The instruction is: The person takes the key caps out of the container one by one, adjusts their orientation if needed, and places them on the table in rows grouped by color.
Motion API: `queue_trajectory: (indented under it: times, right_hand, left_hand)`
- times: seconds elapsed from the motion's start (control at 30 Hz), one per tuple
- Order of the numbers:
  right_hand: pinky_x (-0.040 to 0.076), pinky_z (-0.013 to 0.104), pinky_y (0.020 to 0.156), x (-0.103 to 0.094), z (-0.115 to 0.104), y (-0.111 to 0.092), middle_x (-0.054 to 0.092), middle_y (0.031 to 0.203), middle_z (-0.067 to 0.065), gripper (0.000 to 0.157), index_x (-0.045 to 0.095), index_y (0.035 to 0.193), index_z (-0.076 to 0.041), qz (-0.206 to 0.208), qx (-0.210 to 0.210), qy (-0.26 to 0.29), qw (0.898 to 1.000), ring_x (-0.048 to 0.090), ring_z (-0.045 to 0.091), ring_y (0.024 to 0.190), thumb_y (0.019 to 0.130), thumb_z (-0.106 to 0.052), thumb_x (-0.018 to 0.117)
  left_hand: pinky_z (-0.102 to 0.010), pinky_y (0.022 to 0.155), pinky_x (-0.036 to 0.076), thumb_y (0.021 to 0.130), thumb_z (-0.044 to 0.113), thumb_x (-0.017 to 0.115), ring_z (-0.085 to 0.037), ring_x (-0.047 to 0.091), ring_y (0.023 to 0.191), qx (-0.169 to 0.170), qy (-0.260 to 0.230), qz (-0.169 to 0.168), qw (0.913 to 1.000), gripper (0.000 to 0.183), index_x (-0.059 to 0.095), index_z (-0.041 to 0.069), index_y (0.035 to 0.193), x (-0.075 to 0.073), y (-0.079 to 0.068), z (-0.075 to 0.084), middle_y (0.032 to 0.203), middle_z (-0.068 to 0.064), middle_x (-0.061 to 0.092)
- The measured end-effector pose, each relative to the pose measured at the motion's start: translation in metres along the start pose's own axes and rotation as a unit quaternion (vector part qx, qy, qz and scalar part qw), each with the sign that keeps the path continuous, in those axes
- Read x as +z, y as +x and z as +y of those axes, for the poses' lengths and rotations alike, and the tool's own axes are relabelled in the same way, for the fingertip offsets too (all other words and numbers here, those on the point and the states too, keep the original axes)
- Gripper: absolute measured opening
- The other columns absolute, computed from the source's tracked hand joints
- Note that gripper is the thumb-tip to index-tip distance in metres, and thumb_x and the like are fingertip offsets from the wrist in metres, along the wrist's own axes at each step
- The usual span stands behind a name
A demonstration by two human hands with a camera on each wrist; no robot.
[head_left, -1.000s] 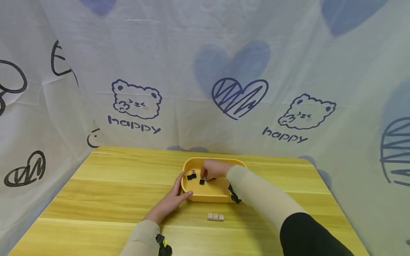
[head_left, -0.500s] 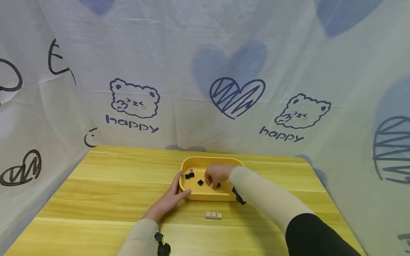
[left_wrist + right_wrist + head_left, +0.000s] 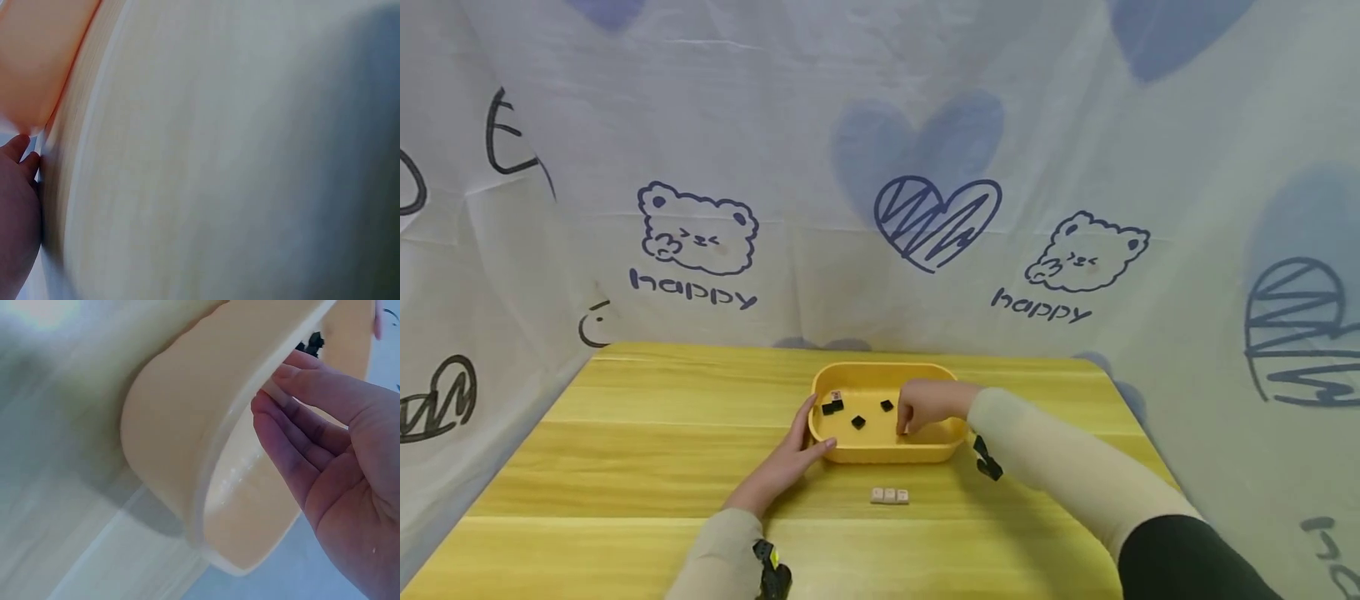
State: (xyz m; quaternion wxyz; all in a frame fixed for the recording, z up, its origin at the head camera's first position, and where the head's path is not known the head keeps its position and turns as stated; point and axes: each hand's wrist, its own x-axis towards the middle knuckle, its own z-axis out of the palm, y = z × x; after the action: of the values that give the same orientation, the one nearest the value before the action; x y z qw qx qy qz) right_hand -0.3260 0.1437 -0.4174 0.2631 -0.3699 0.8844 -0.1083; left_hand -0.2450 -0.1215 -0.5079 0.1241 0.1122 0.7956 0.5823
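Pinching small pale block (image 3: 274,392) in right fingers (image 3: 328,387) inside rounded yellow plastic tray (image 3: 887,454); resting outstretched left fingers (image 3: 801,422) against it!

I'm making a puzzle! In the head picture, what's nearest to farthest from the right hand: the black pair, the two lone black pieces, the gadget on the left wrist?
1. Back lone piece: just left of the right hand.
2. Front lone piece: farther left.
3. Black pair: left end of the tray.
4. Wrist gadget: front left, outside.
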Motion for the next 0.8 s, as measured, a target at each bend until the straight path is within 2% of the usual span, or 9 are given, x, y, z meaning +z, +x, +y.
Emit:
queue_trajectory:
  times: [0.17,0.37,0.5,0.63,0.8]
  right_hand:
    - [0.046,0.021,0.061,-0.002,0.000,-0.019,0.073,0.090,-0.007,0.022,0.080,0.097,-0.011,0.022,-0.001,0.009,1.000,0.059,0.006,0.068,0.087,0.004,0.067]
    - [0.053,0.021,0.070,-0.006,0.000,-0.042,0.071,0.095,-0.002,0.027,0.077,0.102,-0.004,0.055,-0.039,0.022,0.997,0.064,0.008,0.080,0.081,0.011,0.068]
    - [0.052,0.023,0.066,-0.007,-0.005,-0.055,0.066,0.091,-0.005,0.029,0.077,0.101,-0.007,0.081,-0.057,0.023,0.995,0.058,0.007,0.074,0.080,0.011,0.068]
    - [0.049,0.024,0.063,-0.002,-0.012,-0.066,0.058,0.085,-0.007,0.027,0.077,0.100,-0.009,0.105,-0.057,0.023,0.993,0.052,0.008,0.070,0.080,0.007,0.071]
    - [0.051,0.023,0.065,0.010,-0.020,-0.074,0.054,0.083,-0.006,0.021,0.077,0.100,-0.005,0.132,-0.061,0.058,0.988,0.052,0.007,0.073,0.082,0.003,0.073]
  left_hand:
    - [-0.053,0.115,0.004,0.099,0.030,0.058,-0.034,-0.004,0.146,-0.003,0.001,0.001,1.0000,0.085,-0.004,0.027,0.157,-0.001,0.002,-0.001,0.161,-0.015,-0.008]
    - [-0.053,0.115,0.003,0.099,0.030,0.058,-0.033,-0.005,0.146,0.000,-0.002,-0.001,1.0000,0.085,-0.004,0.028,0.157,-0.001,0.003,-0.003,0.161,-0.015,-0.009]
    - [-0.052,0.116,0.003,0.099,0.031,0.058,-0.032,-0.004,0.147,-0.002,0.002,-0.001,1.0000,0.085,-0.004,0.028,0.157,-0.001,0.003,-0.004,0.162,-0.015,-0.008]
    - [-0.052,0.116,0.003,0.099,0.031,0.058,-0.032,-0.004,0.147,-0.004,0.002,-0.003,1.0000,0.086,-0.005,0.028,0.157,-0.001,0.003,-0.005,0.162,-0.014,-0.008]
    - [-0.052,0.116,0.003,0.099,0.033,0.059,-0.033,-0.004,0.146,-0.002,0.003,0.000,1.0000,0.086,-0.004,0.030,0.157,-0.001,0.003,-0.006,0.162,-0.014,-0.008]
